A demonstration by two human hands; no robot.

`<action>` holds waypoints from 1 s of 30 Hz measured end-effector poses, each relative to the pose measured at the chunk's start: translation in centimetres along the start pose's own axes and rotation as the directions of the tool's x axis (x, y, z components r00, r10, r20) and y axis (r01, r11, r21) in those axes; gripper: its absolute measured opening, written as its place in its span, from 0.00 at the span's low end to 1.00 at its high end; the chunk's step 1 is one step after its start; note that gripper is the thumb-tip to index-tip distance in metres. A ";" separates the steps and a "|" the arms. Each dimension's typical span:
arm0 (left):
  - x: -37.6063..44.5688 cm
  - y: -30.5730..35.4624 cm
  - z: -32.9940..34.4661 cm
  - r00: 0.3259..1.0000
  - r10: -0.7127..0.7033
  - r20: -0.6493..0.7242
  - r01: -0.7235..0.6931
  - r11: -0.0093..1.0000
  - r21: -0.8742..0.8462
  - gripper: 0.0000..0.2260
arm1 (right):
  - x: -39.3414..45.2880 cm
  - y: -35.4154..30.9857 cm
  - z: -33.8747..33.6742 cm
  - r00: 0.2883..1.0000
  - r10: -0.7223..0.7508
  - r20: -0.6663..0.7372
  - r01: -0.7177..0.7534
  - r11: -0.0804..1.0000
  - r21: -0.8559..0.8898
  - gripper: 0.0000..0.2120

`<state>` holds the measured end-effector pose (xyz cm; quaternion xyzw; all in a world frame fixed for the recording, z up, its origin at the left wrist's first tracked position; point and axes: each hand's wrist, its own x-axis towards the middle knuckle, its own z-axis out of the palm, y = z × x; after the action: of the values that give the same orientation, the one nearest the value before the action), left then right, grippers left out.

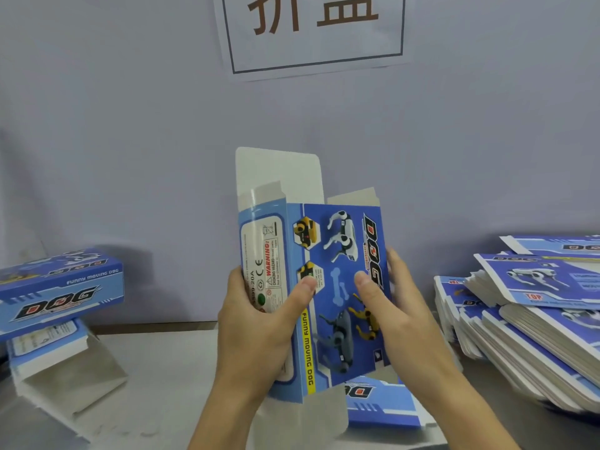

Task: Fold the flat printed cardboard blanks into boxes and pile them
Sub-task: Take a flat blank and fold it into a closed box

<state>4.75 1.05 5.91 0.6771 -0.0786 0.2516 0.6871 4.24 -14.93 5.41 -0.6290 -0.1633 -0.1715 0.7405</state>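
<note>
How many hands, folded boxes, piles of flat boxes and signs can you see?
Hands: 2, left and right, both holding one box
Folded boxes: 3, counting the two at left
Flat piles: 1
Signs: 1
Total: 7

A pale lavender-grey wall [130, 125] is filling most of the view beyond the hands. High above them, a white paper sign [311, 30] with a dark border and large brown characters is hanging flat against it. Below and around the hands, a light grey tabletop [168, 378] is meeting the wall's base, with soft shadows lying at far left.
</note>
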 end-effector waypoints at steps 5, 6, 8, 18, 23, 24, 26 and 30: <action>-0.5 0.6 0.9 0.991 0.115 0.067 -0.124 0.980 0.157 0.29 | 0.1 -0.4 0.6 0.977 -0.202 -0.062 0.182 0.954 -0.237 0.33; -0.8 0.9 1.2 0.983 0.129 0.128 -0.151 0.971 0.184 0.29 | 0.2 -0.6 0.6 0.977 -0.198 -0.076 0.177 0.960 -0.217 0.35; -1.2 1.3 1.8 0.960 0.164 0.228 -0.216 0.950 0.227 0.29 | 0.2 -1.2 0.0 0.969 -0.204 -0.140 0.179 0.969 -0.171 0.38; -0.8 1.5 0.5 0.918 0.089 0.387 -0.129 0.989 0.078 0.28 | 0.4 -2.8 -3.1 0.931 -0.306 -0.201 0.246 0.930 -0.274 0.12; -0.5 0.9 -0.7 0.905 -0.001 0.425 0.004 1.000 -0.005 0.27 | 0.3 -2.3 -2.7 0.919 -0.342 -0.196 0.307 0.933 -0.189 0.32; -0.6 0.8 -0.7 0.894 -0.010 0.448 0.012 1.000 -0.002 0.27 | 0.3 -2.2 -2.7 0.929 -0.323 -0.180 0.295 0.941 -0.165 0.34; -0.7 0.7 -0.8 0.876 -0.025 0.482 0.021 1.000 0.014 0.26 | 0.3 -2.2 -2.7 0.964 -0.241 -0.109 0.243 0.970 0.001 0.31; -0.9 1.4 -0.6 0.896 -0.025 0.444 -0.003 0.998 0.061 0.33 | 0.2 -2.5 -2.7 0.972 -0.214 -0.094 0.223 0.970 0.094 0.27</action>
<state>3.20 1.35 6.75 0.7375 -0.2220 0.0886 0.6316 3.34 -18.00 7.22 -0.5599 -0.2094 -0.2695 0.7550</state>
